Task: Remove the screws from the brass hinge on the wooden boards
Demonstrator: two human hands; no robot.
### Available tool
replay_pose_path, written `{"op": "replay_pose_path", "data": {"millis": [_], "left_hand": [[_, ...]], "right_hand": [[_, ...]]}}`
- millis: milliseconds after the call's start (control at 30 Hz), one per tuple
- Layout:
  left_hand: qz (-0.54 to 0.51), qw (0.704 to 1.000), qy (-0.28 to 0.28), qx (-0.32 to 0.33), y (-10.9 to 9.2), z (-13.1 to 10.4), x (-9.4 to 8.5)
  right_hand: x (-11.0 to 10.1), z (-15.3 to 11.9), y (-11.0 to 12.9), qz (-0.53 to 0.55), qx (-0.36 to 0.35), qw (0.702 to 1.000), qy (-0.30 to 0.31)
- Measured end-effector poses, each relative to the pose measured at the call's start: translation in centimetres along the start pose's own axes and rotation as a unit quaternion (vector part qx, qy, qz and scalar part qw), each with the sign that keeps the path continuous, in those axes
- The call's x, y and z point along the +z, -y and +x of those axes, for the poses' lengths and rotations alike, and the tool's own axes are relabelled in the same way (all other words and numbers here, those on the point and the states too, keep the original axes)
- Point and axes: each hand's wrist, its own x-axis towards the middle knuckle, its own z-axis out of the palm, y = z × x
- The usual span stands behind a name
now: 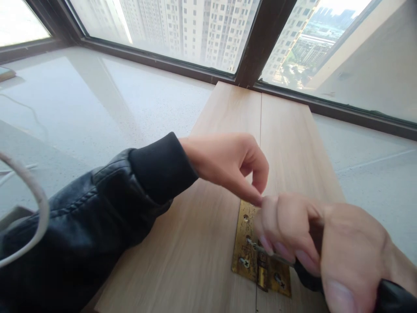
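A brass hinge [240,256] lies across the seam of two pale wooden boards [182,243]. Screws with cross-shaped heads show in its lower holes, one screw [244,262] on the left leaf and another [279,280] on the right. My right hand [325,234] is wrapped around a screwdriver [288,257] with a metal shaft and black handle. The shaft slants over the hinge, its tip near a hole in the left leaf. Over the hinge's upper end, my left hand [228,161] has thumb and forefinger pinched together, close against my right knuckles. Whatever the pinch holds is hidden.
The boards rest on a white speckled ledge [97,95] and reach back to a dark window frame [247,48]. A pale cable [42,204] loops at the left edge. The end of a flat object [6,74] shows at far left.
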Motion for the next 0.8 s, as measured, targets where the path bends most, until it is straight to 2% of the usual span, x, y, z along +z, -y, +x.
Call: {"op": "replay_pose_path", "data": {"millis": [67,100,167,233,267,333,400,467,533,600,700,800], "left_hand": [[-0.005,0.997,0.072,-0.012,-0.8,-0.2,0.6],[-0.002,0.995,0.098,-0.010,-0.9,-0.1,1.0],[0.007,0.990,0.141,0.004,-1.0,0.1,1.6],[0.021,0.987,0.161,0.010,-1.0,0.4,2.2],[0.026,0.986,0.163,0.007,-0.9,0.5,2.3],[0.026,0.987,0.157,-0.002,-0.9,0.6,2.6],[0.013,0.987,0.160,0.003,-0.9,0.7,2.8],[0.006,0.984,0.175,0.016,-0.9,0.7,2.9],[0.007,0.983,0.184,0.026,-0.8,0.8,3.1],[0.008,0.983,0.180,0.034,-0.7,1.0,3.2],[-0.002,0.983,0.176,0.052,-0.5,1.2,3.3],[-0.011,0.984,0.169,0.061,-0.3,1.3,3.5]], "right_hand": [[-0.3,-0.1,0.2,0.008,-0.028,0.999,0.026],[-0.2,-0.2,0.3,0.001,-0.044,0.999,0.004],[0.4,-0.7,0.6,-0.065,-0.056,0.991,-0.100],[1.2,-1.1,0.9,-0.173,-0.035,0.964,-0.197],[1.5,-1.3,1.0,-0.221,-0.014,0.948,-0.230],[1.8,-1.4,1.1,-0.275,0.003,0.927,-0.256],[1.9,-1.1,0.9,-0.255,-0.014,0.924,-0.286],[1.7,-0.5,0.5,-0.181,-0.040,0.917,-0.354],[1.5,0.2,0.1,-0.117,-0.053,0.889,-0.440],[1.2,0.8,-0.2,-0.109,-0.062,0.854,-0.505],[0.8,1.4,-0.5,-0.138,-0.082,0.834,-0.528],[0.8,1.5,-0.5,-0.140,-0.079,0.834,-0.527]]}}
